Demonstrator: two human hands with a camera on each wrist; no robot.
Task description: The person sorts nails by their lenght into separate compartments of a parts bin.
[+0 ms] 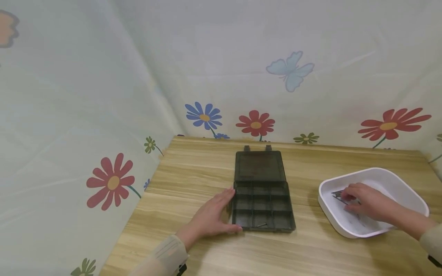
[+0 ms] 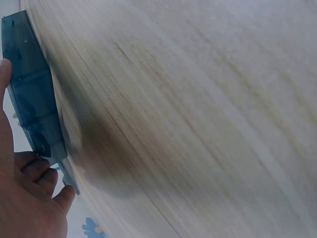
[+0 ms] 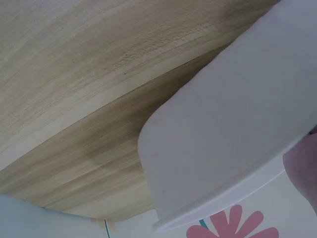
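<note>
A dark, see-through compartment box (image 1: 262, 203) lies on the table with its lid (image 1: 260, 165) folded back. One small metal screw or nail (image 1: 262, 225) is in its front middle compartment. My left hand (image 1: 210, 218) rests against the box's left side, thumb at the front left corner; the left wrist view shows the fingers along the box wall. My right hand (image 1: 369, 201) reaches into a white tray (image 1: 407, 191), fingertips at several thin metal pieces (image 1: 336, 194) like screws or nails. Thumb and fingers stand apart there. In the right wrist view the tray wall (image 3: 223, 119) hides most of this hand.
The wood-grain table (image 1: 165, 180) meets a flower-print cloth (image 1: 221, 69) at the back and left. The tray stands right of the box, with bare table between them. More small dark pieces seem to lie under the right hand, too blurred to tell.
</note>
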